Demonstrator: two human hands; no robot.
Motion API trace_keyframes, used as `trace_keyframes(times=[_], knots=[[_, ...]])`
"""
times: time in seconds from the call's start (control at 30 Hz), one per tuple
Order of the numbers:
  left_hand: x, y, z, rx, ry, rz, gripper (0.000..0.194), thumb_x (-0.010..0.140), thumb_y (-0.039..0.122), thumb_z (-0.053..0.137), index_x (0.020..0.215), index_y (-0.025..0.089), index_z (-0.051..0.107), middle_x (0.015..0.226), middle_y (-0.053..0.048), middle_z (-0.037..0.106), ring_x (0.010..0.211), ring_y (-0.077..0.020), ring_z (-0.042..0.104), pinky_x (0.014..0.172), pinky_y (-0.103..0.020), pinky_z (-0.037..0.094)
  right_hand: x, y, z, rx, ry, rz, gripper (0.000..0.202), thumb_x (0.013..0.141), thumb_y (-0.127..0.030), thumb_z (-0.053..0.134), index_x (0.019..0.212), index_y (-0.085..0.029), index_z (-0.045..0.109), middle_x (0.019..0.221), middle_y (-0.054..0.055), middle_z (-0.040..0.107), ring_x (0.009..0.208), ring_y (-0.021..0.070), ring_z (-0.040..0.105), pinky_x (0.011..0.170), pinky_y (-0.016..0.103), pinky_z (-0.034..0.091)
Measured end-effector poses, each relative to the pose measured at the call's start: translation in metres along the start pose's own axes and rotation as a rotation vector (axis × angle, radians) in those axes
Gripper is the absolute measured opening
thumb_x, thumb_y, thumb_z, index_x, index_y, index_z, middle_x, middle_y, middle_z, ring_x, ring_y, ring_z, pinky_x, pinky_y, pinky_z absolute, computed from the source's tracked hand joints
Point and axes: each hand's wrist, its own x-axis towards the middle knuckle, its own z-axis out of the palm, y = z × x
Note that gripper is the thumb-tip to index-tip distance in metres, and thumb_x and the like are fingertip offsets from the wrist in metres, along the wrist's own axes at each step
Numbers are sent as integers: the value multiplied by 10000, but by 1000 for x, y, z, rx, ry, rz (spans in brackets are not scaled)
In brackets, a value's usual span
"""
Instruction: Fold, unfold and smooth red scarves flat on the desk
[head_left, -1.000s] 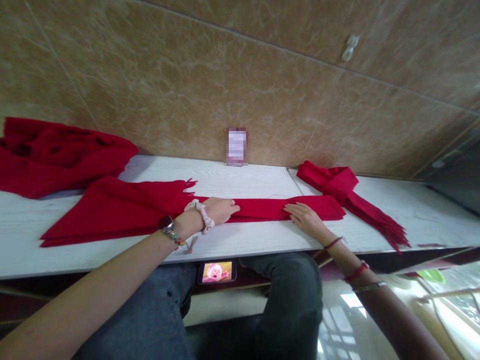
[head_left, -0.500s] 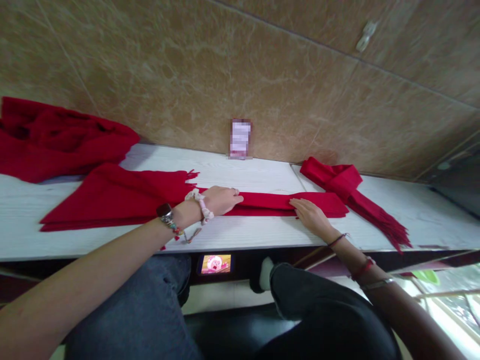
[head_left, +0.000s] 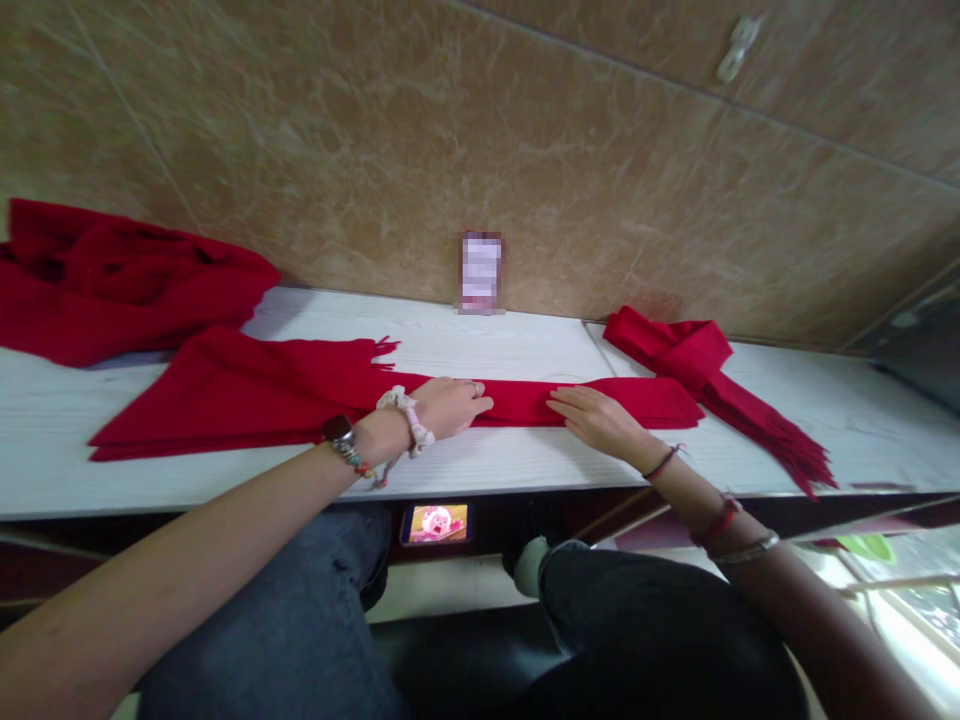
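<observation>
A red scarf (head_left: 517, 400) lies across the narrow white counter, folded into a long strip on the right and spreading wider on the left, with fringe at the wide part's upper corner. My left hand (head_left: 450, 405) is on the middle of the strip, its bent fingers closed on the cloth. To its right, my right hand (head_left: 600, 420) rests on the strip with fingers stretched out towards the left hand. Some of the cloth under both hands is hidden.
Bunched red cloth (head_left: 135, 285) lies at the far left. A knotted red scarf (head_left: 697, 365) with fringe sits at the right. One phone (head_left: 481, 270) leans against the tiled wall; another phone (head_left: 437, 523) shows a cartoon below the counter's (head_left: 480, 470) front edge.
My right hand has slid left along the strip, nearer my left hand. The fold between the hands now looks closed and flatter. My left hand has barely moved.
</observation>
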Motion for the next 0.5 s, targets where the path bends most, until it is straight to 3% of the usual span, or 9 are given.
trace_keyframes(times=[0.13,0.27,0.4,0.5], knots=[[0,-1,-4,2,27,-38,224,869,184,419,1029,205,575,997,-64,610,856,-189,607,665,-283,476,13,-6,6,51,-39,69,323,856,-106,424,1088,-154,643,1063,82,676,973,205,632,869,339,515],[-5,0,-6,-8,102,-64,242,872,169,402,1037,200,576,1002,-63,606,806,-177,613,643,-284,474,4,-6,9,148,79,204,359,872,-138,413,1183,-189,584,1107,56,661,977,182,633,837,326,538],[-10,5,-2,37,48,23,256,852,159,448,1064,237,568,991,-49,608,842,-167,602,580,-246,445,-6,-7,9,173,60,44,335,867,-123,414,1129,-152,620,1164,86,628,1087,187,576,922,343,498],[-13,5,0,59,29,64,251,844,158,470,1060,239,570,994,-40,605,845,-157,595,572,-238,430,-8,-9,9,177,56,21,332,874,-130,411,1127,-161,623,1173,90,621,1111,190,560,939,362,489]])
